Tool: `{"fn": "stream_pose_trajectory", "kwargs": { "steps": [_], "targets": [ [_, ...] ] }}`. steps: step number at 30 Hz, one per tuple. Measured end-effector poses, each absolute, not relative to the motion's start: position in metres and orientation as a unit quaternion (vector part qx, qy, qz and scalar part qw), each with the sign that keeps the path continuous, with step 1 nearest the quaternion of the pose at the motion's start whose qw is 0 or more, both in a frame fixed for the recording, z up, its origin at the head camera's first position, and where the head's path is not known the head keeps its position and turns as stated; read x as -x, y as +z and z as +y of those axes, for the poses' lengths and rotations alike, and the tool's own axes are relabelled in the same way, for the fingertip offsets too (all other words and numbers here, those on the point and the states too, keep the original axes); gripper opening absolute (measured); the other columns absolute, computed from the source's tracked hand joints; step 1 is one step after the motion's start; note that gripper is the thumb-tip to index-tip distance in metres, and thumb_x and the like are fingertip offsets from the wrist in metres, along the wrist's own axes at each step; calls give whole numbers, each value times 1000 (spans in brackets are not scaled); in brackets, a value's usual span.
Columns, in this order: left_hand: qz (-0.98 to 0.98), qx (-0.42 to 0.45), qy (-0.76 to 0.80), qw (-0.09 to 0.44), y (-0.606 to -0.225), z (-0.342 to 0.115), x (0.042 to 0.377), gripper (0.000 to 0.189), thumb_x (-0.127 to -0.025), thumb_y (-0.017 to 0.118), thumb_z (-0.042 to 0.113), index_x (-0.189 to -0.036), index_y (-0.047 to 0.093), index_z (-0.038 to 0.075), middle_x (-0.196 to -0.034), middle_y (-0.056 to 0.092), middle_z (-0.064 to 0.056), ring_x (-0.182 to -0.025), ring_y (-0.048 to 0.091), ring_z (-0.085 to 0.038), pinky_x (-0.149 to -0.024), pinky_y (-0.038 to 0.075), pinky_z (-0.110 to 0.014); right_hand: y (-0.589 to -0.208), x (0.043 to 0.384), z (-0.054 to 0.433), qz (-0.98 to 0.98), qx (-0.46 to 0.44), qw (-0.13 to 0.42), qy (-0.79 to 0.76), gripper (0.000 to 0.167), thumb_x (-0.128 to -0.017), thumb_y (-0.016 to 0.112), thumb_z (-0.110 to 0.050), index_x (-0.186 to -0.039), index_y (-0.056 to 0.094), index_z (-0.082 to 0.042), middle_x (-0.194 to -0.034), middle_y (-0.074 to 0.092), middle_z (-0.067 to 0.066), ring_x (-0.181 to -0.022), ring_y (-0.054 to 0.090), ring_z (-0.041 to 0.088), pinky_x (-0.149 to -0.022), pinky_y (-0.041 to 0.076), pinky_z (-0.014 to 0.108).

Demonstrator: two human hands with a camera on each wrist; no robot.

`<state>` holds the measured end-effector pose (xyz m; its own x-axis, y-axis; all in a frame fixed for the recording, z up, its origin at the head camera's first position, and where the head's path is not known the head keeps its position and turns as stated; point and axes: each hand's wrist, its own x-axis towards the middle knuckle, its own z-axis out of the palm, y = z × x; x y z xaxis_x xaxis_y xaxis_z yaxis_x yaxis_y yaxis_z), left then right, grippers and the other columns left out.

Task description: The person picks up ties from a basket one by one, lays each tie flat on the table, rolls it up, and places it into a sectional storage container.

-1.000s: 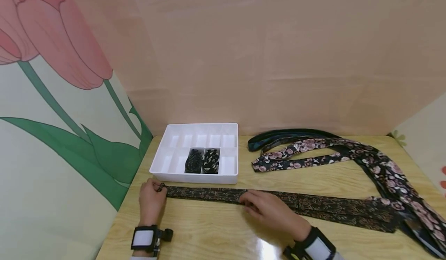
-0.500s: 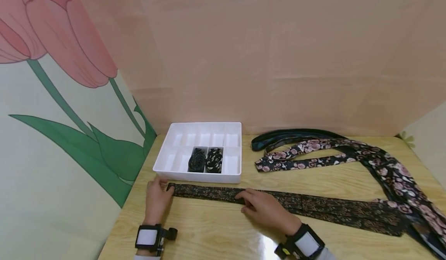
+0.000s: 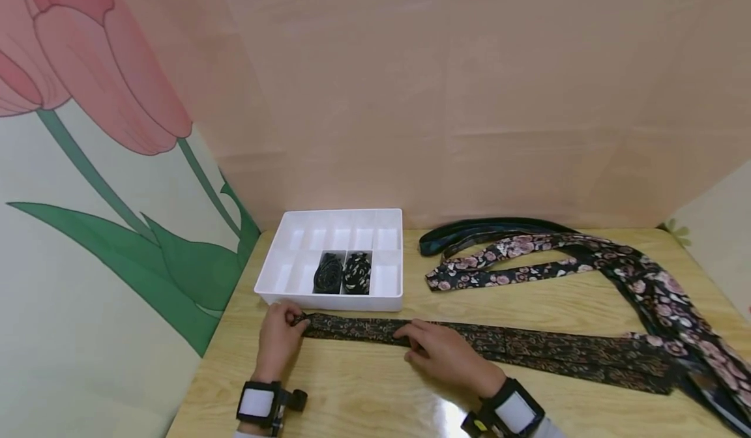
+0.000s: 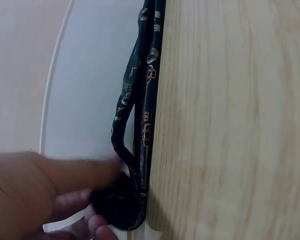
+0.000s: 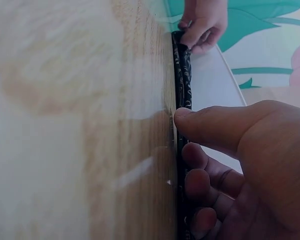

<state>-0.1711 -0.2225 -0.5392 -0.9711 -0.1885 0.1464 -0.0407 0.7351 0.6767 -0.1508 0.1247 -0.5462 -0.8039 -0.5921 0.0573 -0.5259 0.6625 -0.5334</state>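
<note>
A dark patterned necktie (image 3: 359, 328) stretches across the wooden table, its narrow end at the left and its wide end at the right. My left hand (image 3: 278, 339) pinches the narrow end, where the cloth is coiled into a small dark roll (image 4: 112, 204) between thumb and fingers in the left wrist view. Two layers of the tie run from that roll. Around the tie's middle, my right hand (image 3: 448, 355) holds the strip lightly, thumb (image 5: 210, 122) and curled fingertips at its edge in the right wrist view.
Just behind the tie stands a white compartment tray (image 3: 328, 302). Two rolled ties, one dark (image 3: 328, 274) and one black with light marks (image 3: 356, 274), sit in its front row. Floral ties (image 3: 651, 278) lie heaped at the right, overlapping the wide end. A wall rises behind.
My left hand has moved slightly right along the table with the tie's narrow end, rolling it up. My right hand stays near the middle of the tie, its fingers slightly shifted left.
</note>
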Motion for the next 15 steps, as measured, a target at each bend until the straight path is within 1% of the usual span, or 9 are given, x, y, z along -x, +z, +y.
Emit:
{"fn": "stream_pose_trajectory", "kwargs": {
  "steps": [3,5,7,10,12,15],
  "targets": [
    [-925,-54,-361,105,-540,-219,170,5,-93,77,4,-90,76,1,-88,61,-10,-79,54,-18,-72,45,-33,-546,151,125,909,311,58,-273,36,-101,72,-25,-136,68,-23,-90,54,-19,-75,50,-5,-68,47,24],
    [-925,-51,-362,104,-539,-219,169,5,-95,73,2,-95,74,-2,-86,63,-11,-78,56,-19,-71,47,-33,-547,151,125,909,311,58,-272,36,-101,73,-25,-136,68,-23,-90,55,-19,-75,50,-5,-68,47,24],
    [-924,-59,-367,93,-538,-219,169,10,-94,72,1,-101,69,-4,-89,61,-14,-80,56,-23,-72,46,-36,-546,151,125,909,311,59,-271,36,-101,73,-25,-136,68,-23,-90,55,-19,-75,50,-5,-68,47,25],
    [-925,-84,-364,63,-537,-219,169,23,-93,74,7,-109,61,-3,-98,59,-16,-88,56,-27,-75,47,-39,-542,150,124,911,308,65,-264,36,-100,73,-25,-136,68,-22,-92,57,-18,-77,51,-5,-69,49,25],
    [-927,-97,-360,48,-537,-220,168,27,-93,76,12,-110,60,-2,-102,58,-17,-91,56,-29,-77,46,-41,-537,150,121,913,306,72,-259,34,-100,73,-24,-133,69,-21,-94,60,-16,-78,54,-4,-70,51,26],
    [-928,-95,-356,50,-537,-219,169,27,-91,78,13,-108,60,1,-97,57,-15,-88,55,-27,-75,45,-40,-526,152,109,915,316,69,-242,26,-99,74,-22,-125,73,-18,-103,67,-11,-85,63,1,-74,56,29]
  ]
}}
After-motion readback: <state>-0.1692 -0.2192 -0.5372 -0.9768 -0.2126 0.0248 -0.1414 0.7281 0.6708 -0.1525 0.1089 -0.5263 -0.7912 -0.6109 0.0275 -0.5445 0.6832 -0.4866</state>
